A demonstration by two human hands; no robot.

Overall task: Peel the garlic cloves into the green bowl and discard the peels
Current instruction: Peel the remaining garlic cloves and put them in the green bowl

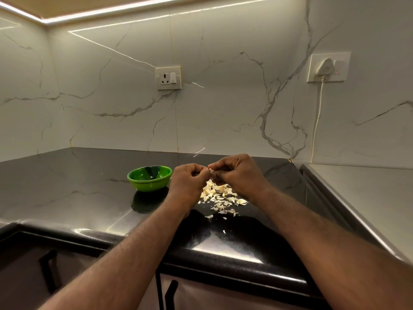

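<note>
Both of my hands are raised together above the black counter, pinching one small garlic clove [211, 171] between their fingertips. My left hand [188, 183] has its fingers curled on the clove from the left, and my right hand [237, 173] pinches it from the right. Most of the clove is hidden by my fingers. Directly below the hands lies a scattered pile of pale garlic peels [220, 196]. The green bowl [149, 177] stands on the counter just left of my left hand; I cannot see any contents in it.
The black counter [78, 193] wraps a corner under a marble wall. A steel surface [368, 198] adjoins on the right. On the wall are a socket [168, 78] and a plugged-in white cable [318, 113]. Cabinet handles [169, 294] sit below the front edge.
</note>
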